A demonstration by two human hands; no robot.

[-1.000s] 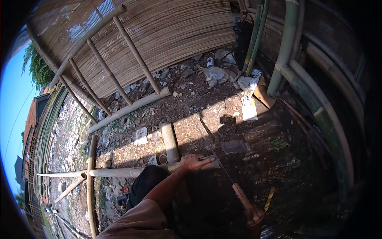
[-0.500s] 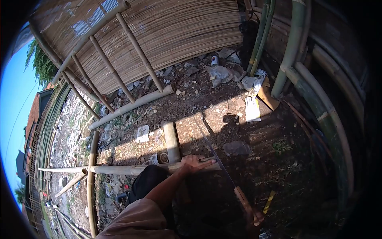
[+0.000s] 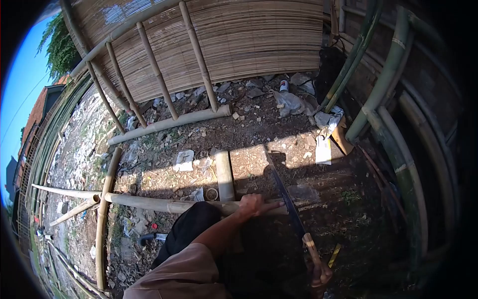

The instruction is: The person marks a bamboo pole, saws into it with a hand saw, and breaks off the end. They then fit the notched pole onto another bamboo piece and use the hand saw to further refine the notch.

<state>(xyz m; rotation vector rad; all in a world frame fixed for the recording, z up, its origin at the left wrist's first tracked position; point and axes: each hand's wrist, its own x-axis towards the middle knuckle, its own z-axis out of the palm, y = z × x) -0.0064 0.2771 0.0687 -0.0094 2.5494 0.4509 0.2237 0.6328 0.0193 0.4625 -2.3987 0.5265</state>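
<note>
Left hand (image 3: 254, 205) clamped on bamboo pole (image 3: 164, 204) across short log (image 3: 225, 175) — right hand (image 3: 318, 273) gripping saw (image 3: 289, 204) handle, blade at pole's end. Best kept pinned — long, even strokes.

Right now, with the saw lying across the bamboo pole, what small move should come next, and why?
Probably a pull stroke of the saw back toward the body. Its blade lies across the bamboo pole just beside the left hand, which presses the pole down near its end, and the right hand grips the wooden handle low in shadow, so the blade looks extended forward.
</note>
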